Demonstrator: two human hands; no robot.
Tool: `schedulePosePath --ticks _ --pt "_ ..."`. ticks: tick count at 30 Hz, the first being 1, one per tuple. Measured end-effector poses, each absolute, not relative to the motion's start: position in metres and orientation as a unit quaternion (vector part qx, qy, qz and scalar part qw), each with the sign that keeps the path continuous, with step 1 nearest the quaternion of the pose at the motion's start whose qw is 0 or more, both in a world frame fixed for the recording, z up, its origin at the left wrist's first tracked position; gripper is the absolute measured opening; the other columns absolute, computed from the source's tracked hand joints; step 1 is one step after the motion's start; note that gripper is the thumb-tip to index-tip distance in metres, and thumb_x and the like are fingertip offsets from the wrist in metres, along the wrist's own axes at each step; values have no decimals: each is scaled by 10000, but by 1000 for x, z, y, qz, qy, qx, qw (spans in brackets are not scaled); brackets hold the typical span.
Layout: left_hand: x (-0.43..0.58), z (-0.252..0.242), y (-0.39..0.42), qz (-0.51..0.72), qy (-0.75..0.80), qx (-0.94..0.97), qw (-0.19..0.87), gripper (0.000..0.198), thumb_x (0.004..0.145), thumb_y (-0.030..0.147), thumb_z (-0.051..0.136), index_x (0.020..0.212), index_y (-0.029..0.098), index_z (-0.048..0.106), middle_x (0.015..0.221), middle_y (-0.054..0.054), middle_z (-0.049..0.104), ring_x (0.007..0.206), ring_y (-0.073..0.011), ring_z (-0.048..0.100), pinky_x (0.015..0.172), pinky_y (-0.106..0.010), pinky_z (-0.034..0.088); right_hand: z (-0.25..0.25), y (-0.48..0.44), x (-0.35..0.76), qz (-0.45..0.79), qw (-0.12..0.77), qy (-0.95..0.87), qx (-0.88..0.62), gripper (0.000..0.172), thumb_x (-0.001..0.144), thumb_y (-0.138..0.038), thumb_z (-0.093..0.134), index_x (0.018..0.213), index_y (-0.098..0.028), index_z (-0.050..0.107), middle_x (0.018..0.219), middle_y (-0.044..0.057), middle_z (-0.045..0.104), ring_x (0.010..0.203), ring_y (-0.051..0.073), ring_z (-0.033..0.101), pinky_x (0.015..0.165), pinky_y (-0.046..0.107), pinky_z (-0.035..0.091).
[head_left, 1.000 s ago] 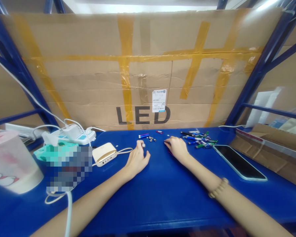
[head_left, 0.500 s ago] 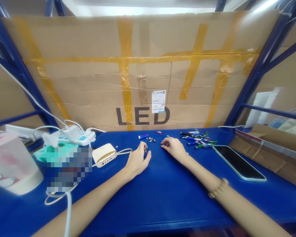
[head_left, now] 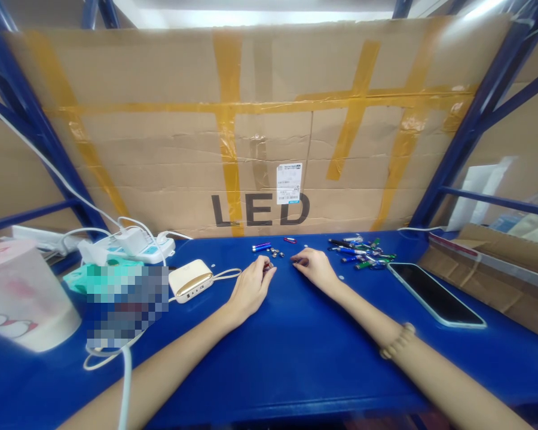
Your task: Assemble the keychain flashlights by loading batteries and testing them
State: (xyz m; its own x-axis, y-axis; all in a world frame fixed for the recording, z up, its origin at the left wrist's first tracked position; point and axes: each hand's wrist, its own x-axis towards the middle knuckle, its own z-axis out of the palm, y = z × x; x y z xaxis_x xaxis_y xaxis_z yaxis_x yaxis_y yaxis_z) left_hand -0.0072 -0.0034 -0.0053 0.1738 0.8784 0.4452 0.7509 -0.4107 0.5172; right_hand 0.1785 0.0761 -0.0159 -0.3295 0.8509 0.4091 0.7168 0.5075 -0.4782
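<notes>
**Left hand (head_left: 251, 288) and right hand (head_left: 316, 269) held close together by small round metal pieces (head_left: 275, 252) on a blue bench (head_left: 296, 370)**

The small round metal pieces are scattered near the far edge of the bench, just beyond the gap between the hands. The grip of the left hand is narrow, with the thumb and fingertips (head_left: 266, 267) drawn together; a tiny dark item seems to be pinched there, but it is too small to be named. The right hand is rested on the bench with its fingers curled inward, and its grip is narrow too. A small dark bit is seen at the fingertips (head_left: 298, 263), but whether it is held cannot be told.

A slim blue cylinder (head_left: 260, 246) is lying just left of the metal pieces, and a small red item (head_left: 289, 240) just right of them. A heap of blue and green tubes (head_left: 361, 253) is placed further right, beside a smartphone (head_left: 434, 295). A cream power bank (head_left: 190, 280) is lying left of the left hand, with a power strip (head_left: 134, 248) behind it. A beaded bracelet (head_left: 398, 341) is worn on the right wrist. A taped cardboard sheet printed "LED" (head_left: 260, 149) is stood behind the bench.
</notes>
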Motion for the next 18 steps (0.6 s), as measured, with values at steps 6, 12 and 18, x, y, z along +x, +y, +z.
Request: schedulePosePath --ticks 6,12,18 --pt "-8 -6 -2 359 515 775 70 134 913 289 326 908 216 439 880 -17 560 799 -164 562 710 -286 432 -16 76 177 111 325 -797 -498 306 667 -61 600 956 -131 675 828 57 664 662 131 641 681 231 507" --pt "-8 -8 0 353 506 786 51 131 911 295 365 919 211 465 895 -17 568 817 -169 554 747 -305 429 -16 76 178 113 313 -803 -494 182 711 -132 612 866 -167 701 839 50 670 703 138 645 692 229 499" --pt "-8 -8 0 344 489 801 21 149 919 282 368 921 199 492 907 -22 577 842 -167 540 767 -301 414 -9 70 178 114 292 -803 -507 103 708 -272 663 787 -220 704 778 11 700 728 167 647 633 245 485"
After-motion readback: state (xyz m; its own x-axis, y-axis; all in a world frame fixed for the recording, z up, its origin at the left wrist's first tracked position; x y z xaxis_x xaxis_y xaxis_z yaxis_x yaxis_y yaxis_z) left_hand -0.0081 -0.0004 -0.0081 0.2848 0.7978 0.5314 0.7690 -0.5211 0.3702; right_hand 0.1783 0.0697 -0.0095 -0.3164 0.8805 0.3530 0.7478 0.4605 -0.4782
